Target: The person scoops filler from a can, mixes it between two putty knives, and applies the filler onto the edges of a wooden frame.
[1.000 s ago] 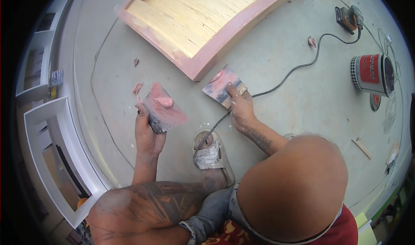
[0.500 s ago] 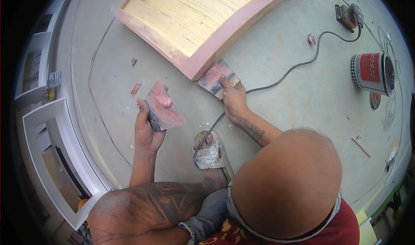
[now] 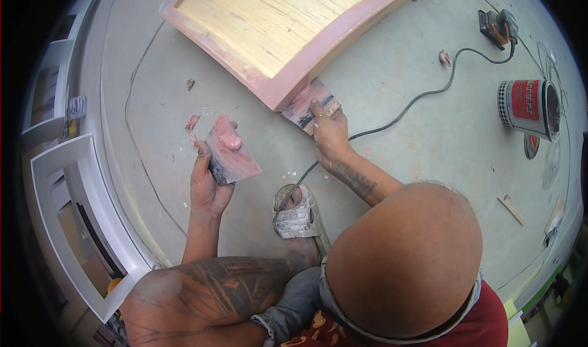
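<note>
My left hand (image 3: pixel 210 191) holds a thin square putty board (image 3: pixel 242 166), smeared pink and dark, between thumb and fingers. A lump of pink putty (image 3: pixel 231 141) sits on its upper part. In my right hand (image 3: pixel 331 136) is a putty spreader (image 3: pixel 315 96) with pink and dark smears, the thumb lying on its upper face. Its far edge meets the side of a wooden frame (image 3: pixel 296 62) near the frame's nearest corner. Pink filler coats the frame's rim, around a bare pale wood panel (image 3: pixel 269 19). The spreader's contact edge is partly hidden.
A black cord (image 3: pixel 422 92) runs across the grey floor to an electric sander (image 3: pixel 499 27). An open can (image 3: pixel 528 109) stands at right, with a lid (image 3: pixel 531 145) beside it. White frames (image 3: pixel 64 151) line the left. Dried putty scraps (image 3: pixel 192 122) and a wood stick (image 3: pixel 512 211) lie about.
My right hand has moved up slightly, and the spreader is tilted more steeply against the frame's side. My left hand holds the putty board almost still.
</note>
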The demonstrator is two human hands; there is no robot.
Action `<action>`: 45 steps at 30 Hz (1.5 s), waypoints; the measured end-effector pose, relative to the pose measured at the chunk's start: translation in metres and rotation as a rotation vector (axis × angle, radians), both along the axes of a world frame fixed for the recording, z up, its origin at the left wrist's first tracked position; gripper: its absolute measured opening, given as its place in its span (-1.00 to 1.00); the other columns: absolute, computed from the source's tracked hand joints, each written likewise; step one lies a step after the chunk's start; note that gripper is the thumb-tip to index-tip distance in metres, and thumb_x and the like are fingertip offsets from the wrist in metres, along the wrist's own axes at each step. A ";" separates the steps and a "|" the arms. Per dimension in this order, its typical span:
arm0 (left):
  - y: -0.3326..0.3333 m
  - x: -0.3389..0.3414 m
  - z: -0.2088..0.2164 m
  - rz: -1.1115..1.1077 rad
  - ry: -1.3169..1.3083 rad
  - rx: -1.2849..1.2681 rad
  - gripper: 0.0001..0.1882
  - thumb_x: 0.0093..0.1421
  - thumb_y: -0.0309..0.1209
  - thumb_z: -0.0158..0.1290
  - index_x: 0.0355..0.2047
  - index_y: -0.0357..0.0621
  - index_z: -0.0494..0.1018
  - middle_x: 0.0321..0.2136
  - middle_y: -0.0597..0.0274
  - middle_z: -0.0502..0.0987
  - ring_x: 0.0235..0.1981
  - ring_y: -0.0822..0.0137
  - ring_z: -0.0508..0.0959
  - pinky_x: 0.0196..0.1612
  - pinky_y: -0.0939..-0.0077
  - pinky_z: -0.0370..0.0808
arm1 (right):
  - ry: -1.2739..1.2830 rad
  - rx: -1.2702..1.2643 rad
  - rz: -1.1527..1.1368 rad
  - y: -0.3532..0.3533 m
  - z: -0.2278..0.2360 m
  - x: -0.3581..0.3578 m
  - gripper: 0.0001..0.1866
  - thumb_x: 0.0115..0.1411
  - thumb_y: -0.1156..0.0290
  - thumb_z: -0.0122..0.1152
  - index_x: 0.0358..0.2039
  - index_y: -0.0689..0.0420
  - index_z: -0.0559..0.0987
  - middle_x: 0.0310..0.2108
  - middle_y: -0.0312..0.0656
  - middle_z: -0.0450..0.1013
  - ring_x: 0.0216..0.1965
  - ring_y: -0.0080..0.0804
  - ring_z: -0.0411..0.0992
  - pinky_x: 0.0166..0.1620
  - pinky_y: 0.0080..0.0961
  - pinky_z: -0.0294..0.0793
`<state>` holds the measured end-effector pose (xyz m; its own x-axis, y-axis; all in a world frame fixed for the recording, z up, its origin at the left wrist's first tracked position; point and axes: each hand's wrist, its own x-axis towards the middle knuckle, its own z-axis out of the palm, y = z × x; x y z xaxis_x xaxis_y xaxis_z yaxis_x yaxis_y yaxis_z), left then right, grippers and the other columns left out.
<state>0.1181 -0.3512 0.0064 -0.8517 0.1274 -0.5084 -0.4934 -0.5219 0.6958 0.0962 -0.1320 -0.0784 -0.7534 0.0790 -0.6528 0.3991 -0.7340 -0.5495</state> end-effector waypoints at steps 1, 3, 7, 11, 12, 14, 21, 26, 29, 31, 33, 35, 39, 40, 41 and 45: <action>0.002 0.000 -0.004 0.014 -0.012 -0.046 -0.31 0.46 0.03 -0.30 0.37 -0.23 0.05 0.29 0.04 0.26 0.26 0.22 0.33 0.34 0.21 0.26 | -0.008 0.002 0.002 0.001 0.002 0.000 -0.58 0.40 0.36 0.07 0.15 0.32 0.29 0.06 -0.09 0.42 0.02 -0.37 0.44 0.07 -0.39 0.47; 0.003 0.001 -0.007 0.015 -0.017 -0.044 -0.31 0.45 0.04 -0.29 0.38 -0.21 0.05 0.29 0.04 0.26 0.26 0.22 0.32 0.33 0.22 0.26 | -0.022 -0.051 -0.033 0.004 0.012 0.001 -0.59 0.40 0.36 0.07 0.14 0.31 0.30 0.04 -0.10 0.42 0.02 -0.38 0.43 0.08 -0.38 0.46; 0.002 0.005 -0.007 0.047 -0.089 0.086 -0.37 0.45 -0.01 -0.22 0.39 -0.04 0.06 0.28 0.13 0.29 0.20 0.29 0.39 0.25 0.29 0.38 | 0.146 -0.111 -0.096 0.010 0.033 0.005 -0.59 0.40 0.37 0.07 0.16 0.30 0.29 0.04 -0.11 0.43 0.00 -0.38 0.44 0.06 -0.37 0.47; -0.020 0.016 -0.030 0.036 -0.146 0.349 -0.37 0.44 0.02 -0.23 0.35 -0.12 0.14 0.19 0.13 0.38 0.18 0.25 0.41 0.24 0.22 0.37 | 0.471 0.100 0.130 0.010 0.045 0.021 -0.62 0.39 0.38 0.07 0.17 0.20 0.36 0.03 -0.14 0.43 -0.02 -0.39 0.44 0.02 -0.37 0.49; -0.019 0.020 -0.034 0.001 -0.198 0.496 -0.40 0.45 -0.01 -0.22 0.33 -0.11 0.16 0.17 0.13 0.40 0.16 0.25 0.43 0.22 0.21 0.39 | 0.672 0.390 0.217 0.012 0.046 0.028 -0.63 0.38 0.41 0.08 0.16 0.17 0.39 0.02 -0.13 0.44 -0.02 -0.36 0.44 0.00 -0.38 0.49; -0.007 0.023 -0.035 -0.040 -0.252 0.656 -0.43 0.45 -0.04 -0.20 0.32 -0.11 0.19 0.15 0.13 0.42 0.15 0.25 0.45 0.20 0.20 0.42 | 0.971 0.838 0.355 0.033 0.055 0.030 -0.61 0.29 0.46 0.15 0.14 0.02 0.48 0.04 -0.13 0.44 -0.02 -0.28 0.45 -0.01 -0.37 0.49; 0.007 0.022 -0.009 -0.004 -0.040 0.108 -0.38 0.44 -0.05 -0.16 0.33 -0.23 0.16 0.17 0.13 0.39 0.18 0.24 0.40 0.26 0.26 0.34 | 1.405 1.518 0.513 0.021 0.031 0.049 -0.44 0.10 0.29 0.27 0.16 -0.34 0.50 0.23 -0.26 0.32 0.12 -0.21 0.34 0.03 -0.26 0.46; -0.014 0.014 -0.011 -0.064 0.277 0.139 -0.39 0.46 -0.04 -0.19 0.34 -0.20 0.15 0.18 0.16 0.38 0.12 0.21 0.45 0.26 0.23 0.34 | 0.964 1.059 0.493 0.045 0.024 0.042 -0.56 0.18 0.45 0.20 0.10 0.02 0.50 0.08 -0.11 0.40 0.00 -0.18 0.41 -0.07 -0.32 0.52; -0.013 0.017 -0.016 -0.083 0.529 -0.485 -0.42 0.43 -0.08 -0.12 0.25 -0.30 0.26 0.13 0.16 0.43 0.05 0.21 0.50 0.23 0.26 0.37 | 0.219 0.086 0.396 0.056 0.052 0.036 -0.68 0.24 0.50 0.13 0.02 0.21 0.46 -0.06 -0.11 0.47 -0.14 -0.32 0.50 -0.18 -0.40 0.56; 0.027 0.008 0.006 -0.113 0.799 -0.715 -0.51 0.37 -0.11 -0.01 0.02 -0.33 0.50 -0.05 0.07 0.58 -0.06 0.17 0.57 0.07 0.25 0.48 | 0.142 -0.109 0.357 0.054 0.056 0.030 -0.69 0.27 0.47 0.12 0.02 0.24 0.42 -0.13 -0.13 0.50 -0.22 -0.35 0.55 -0.27 -0.44 0.61; 0.019 0.006 0.021 -0.241 1.052 -0.935 -0.59 0.28 -0.20 0.08 0.00 -0.26 0.54 -0.05 0.07 0.59 -0.07 0.13 0.57 0.04 0.24 0.49 | 0.009 -0.390 0.360 0.032 0.059 0.028 -0.69 0.29 0.43 0.13 0.01 0.24 0.39 -0.22 -0.16 0.52 -0.29 -0.38 0.59 -0.42 -0.44 0.63; 0.014 0.004 0.015 -0.456 1.393 -1.362 -0.55 -0.05 -0.43 0.22 -0.06 -0.04 0.62 -0.06 0.13 0.60 -0.09 0.04 0.56 -0.02 0.22 0.52 | 0.012 -0.409 0.348 0.036 0.062 0.029 -0.68 0.28 0.40 0.16 0.00 0.23 0.40 -0.22 -0.16 0.51 -0.27 -0.39 0.57 -0.37 -0.42 0.61; 0.009 -0.004 0.024 -0.704 1.354 -1.576 -0.67 0.12 -0.54 0.13 -0.07 -0.16 0.59 -0.11 -0.02 0.61 -0.13 0.05 0.59 -0.03 0.28 0.53 | 0.021 -0.469 0.253 0.055 0.030 0.031 -0.66 0.30 0.35 0.16 0.02 0.20 0.39 -0.19 -0.16 0.51 -0.23 -0.34 0.55 -0.31 -0.34 0.60; 0.001 -0.003 0.021 -0.705 1.353 -1.578 -0.67 0.12 -0.54 0.13 -0.07 -0.16 0.59 -0.11 -0.02 0.61 -0.13 0.05 0.59 -0.03 0.28 0.53 | 0.049 -0.488 0.190 0.054 0.023 0.033 -0.65 0.31 0.35 0.15 0.04 0.20 0.38 -0.17 -0.15 0.51 -0.21 -0.32 0.55 -0.29 -0.32 0.60; -0.006 0.001 0.013 -0.605 1.274 -1.469 -0.67 0.18 -0.55 0.09 -0.02 -0.20 0.56 -0.08 -0.02 0.60 -0.11 0.07 0.59 0.02 0.28 0.50 | 0.026 -0.399 0.175 0.050 0.012 0.036 -0.63 0.37 0.33 0.08 0.11 0.21 0.35 -0.07 -0.13 0.49 -0.11 -0.29 0.54 -0.16 -0.29 0.62; -0.011 0.013 -0.006 -0.243 0.980 -1.043 -0.68 0.37 -0.48 -0.03 0.08 -0.34 0.47 0.00 0.01 0.57 0.02 0.16 0.55 0.20 0.32 0.37 | -0.007 -0.395 0.132 0.019 -0.008 0.044 -0.62 0.43 0.30 -0.01 0.17 0.21 0.32 0.08 -0.11 0.42 0.04 -0.23 0.47 0.12 -0.20 0.55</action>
<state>0.1306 -0.3623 0.0009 -0.9164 0.2600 0.3044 0.3938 0.4487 0.8022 0.1397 -0.1129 -0.0861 -0.7357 -0.2756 -0.6187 0.5069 -0.8299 -0.2331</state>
